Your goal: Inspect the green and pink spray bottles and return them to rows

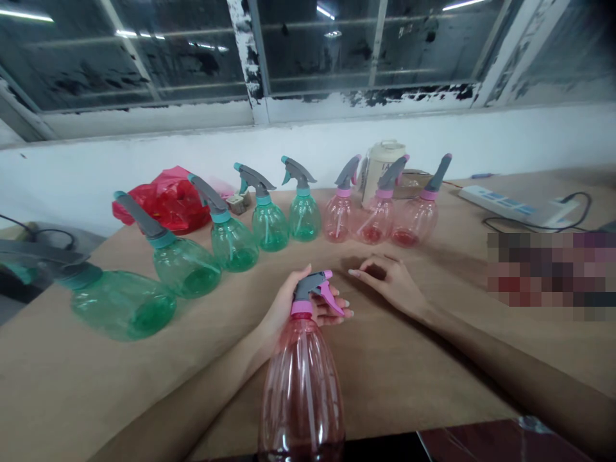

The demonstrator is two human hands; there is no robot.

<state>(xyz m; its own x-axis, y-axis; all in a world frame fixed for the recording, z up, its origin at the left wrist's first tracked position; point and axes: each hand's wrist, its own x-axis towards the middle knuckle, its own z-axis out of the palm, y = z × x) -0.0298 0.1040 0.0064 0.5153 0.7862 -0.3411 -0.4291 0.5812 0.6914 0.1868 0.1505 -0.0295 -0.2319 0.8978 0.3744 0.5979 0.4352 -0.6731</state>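
A pink spray bottle (302, 385) with a grey-and-pink trigger head stands close in front of me, its base cut off by the lower edge. My left hand (283, 301) is closed around its neck from behind, the thumb beside the head and the fingertips showing under the pink trigger. A thin tube runs down inside the clear pink body. To the right of the trigger, my right hand (392, 279) hovers over or rests on the table, loosely curled, thumb and forefinger a little apart, with nothing visible in it.
Green spray bottles (235, 247) curve along the left; three pink ones (373, 224) stand at the back right. Behind are a red plastic bag (168, 199) and a pale canister (382, 163). A white power strip (514, 205) with a black cable lies right, near a pixelated patch.
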